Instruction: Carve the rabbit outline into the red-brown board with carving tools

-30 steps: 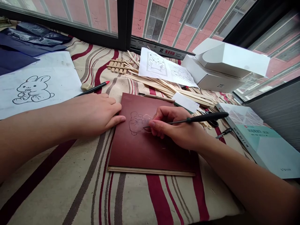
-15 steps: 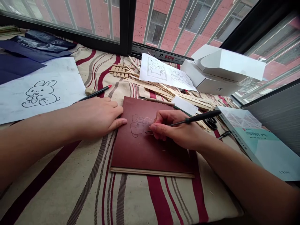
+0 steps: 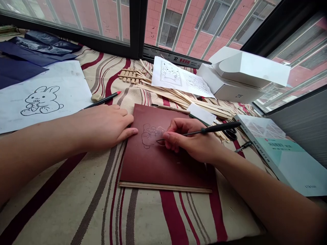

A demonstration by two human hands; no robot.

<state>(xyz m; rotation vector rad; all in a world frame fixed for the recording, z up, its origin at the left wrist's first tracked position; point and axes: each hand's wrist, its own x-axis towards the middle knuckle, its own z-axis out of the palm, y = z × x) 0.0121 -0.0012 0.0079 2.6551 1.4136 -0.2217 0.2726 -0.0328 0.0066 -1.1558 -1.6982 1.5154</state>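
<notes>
A reddish-brown board (image 3: 153,170) lies flat on the striped cloth, with thin outlines of a rabbit drawing (image 3: 148,136) on its face. My right hand (image 3: 184,136) pinches the thin metal shaft of a carving tool (image 3: 217,128), whose black handle rests back over the hand. Its dark tip is on or just above the outlines; contact cannot be told. My left hand (image 3: 112,124) lies across the board's left edge, thumb out and fingers loosely extended, holding nothing. Part of the drawing is hidden behind my right fingers.
To the left lies a paper with a rabbit drawing (image 3: 43,100), beside dark blue sheets (image 3: 20,64) and a black pen (image 3: 102,100). Wood strips (image 3: 176,97), a brush-like stick (image 3: 170,108), black scissors (image 3: 230,133), a white box (image 3: 237,92) and a book (image 3: 283,153) surround the board.
The tool's tip has shifted slightly left and up over the outlines. My left hand stays at the board's edge. The whole view has moved very slightly.
</notes>
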